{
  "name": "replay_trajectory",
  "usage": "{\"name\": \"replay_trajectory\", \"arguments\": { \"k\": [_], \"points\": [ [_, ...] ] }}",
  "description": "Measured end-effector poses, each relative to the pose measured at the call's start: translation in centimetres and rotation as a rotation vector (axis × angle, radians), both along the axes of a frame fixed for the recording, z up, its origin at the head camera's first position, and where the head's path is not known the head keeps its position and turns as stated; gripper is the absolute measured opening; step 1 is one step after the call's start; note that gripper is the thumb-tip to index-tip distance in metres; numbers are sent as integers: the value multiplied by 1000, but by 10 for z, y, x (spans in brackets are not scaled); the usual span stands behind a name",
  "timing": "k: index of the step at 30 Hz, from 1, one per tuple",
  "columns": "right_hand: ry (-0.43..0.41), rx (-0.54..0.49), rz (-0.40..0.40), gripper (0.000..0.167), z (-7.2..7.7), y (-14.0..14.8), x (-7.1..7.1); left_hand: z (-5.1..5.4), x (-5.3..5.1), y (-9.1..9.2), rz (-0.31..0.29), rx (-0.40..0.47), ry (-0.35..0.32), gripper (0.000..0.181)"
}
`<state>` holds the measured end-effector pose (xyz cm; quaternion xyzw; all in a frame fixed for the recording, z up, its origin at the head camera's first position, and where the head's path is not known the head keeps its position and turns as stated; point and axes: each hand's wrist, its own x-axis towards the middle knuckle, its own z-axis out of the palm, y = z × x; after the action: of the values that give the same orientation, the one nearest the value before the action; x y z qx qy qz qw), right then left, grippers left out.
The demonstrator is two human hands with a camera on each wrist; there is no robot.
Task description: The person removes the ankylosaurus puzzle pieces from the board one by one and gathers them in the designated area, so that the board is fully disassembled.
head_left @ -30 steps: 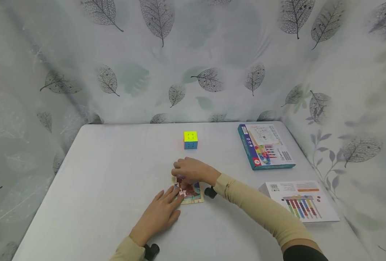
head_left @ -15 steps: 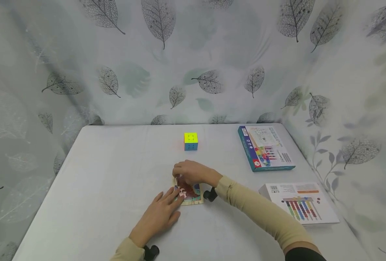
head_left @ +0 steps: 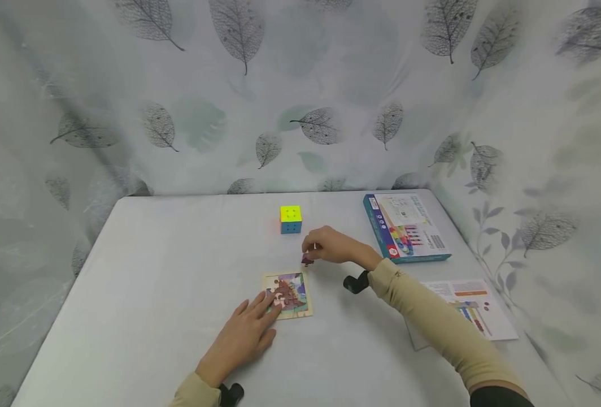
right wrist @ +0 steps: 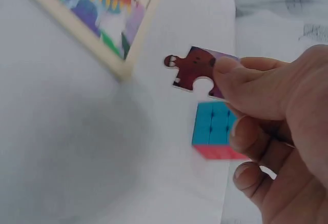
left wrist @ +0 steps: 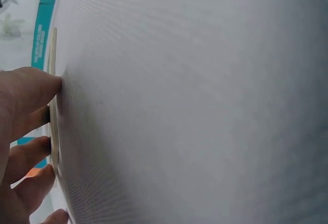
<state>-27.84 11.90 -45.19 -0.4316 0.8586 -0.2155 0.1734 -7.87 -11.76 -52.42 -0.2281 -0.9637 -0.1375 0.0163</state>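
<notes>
A jigsaw puzzle [head_left: 294, 294] in a pale wooden frame lies on the white table, its picture a brown dinosaur with a gap showing at the upper left. My left hand [head_left: 242, 339] rests with straight fingers on the puzzle's lower left edge. Beyond the frame's upper right corner, above the table, my right hand [head_left: 331, 246] pinches a puzzle piece [right wrist: 193, 70] between thumb and index finger. That piece is dark reddish brown with a purple edge, a round knob and a notch. In the left wrist view the frame [left wrist: 53, 126] appears edge-on beside the fingers.
A cube puzzle [head_left: 291, 219], yellow on top and blue in front, stands behind the jigsaw. At the right lie a teal-edged flat box [head_left: 407, 226] and a white box [head_left: 475, 305] with a colourful picture, partly behind the right forearm. A leaf-patterned curtain [head_left: 326, 85] surrounds the table.
My right hand has lifted a piece out of the puzzle and moved right and away from the frame with it, uncovering the picture. The left hand stays on the frame.
</notes>
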Motion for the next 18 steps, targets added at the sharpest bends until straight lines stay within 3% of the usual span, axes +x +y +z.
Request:
{"name": "replay_trajectory", "arguments": {
  "k": [5, 9, 18],
  "points": [
    [-72, 88, -49, 14, -7, 16, -7, 1, 1, -1, 3, 7, -4, 47],
    [-105, 135, -43, 15, -15, 19, -9, 1, -1, 0, -3, 10, 4, 47],
    [-78, 203, -72, 15, -33, 9, -12, 2, 0, -1, -6, 9, 3, 48]
  ]
}}
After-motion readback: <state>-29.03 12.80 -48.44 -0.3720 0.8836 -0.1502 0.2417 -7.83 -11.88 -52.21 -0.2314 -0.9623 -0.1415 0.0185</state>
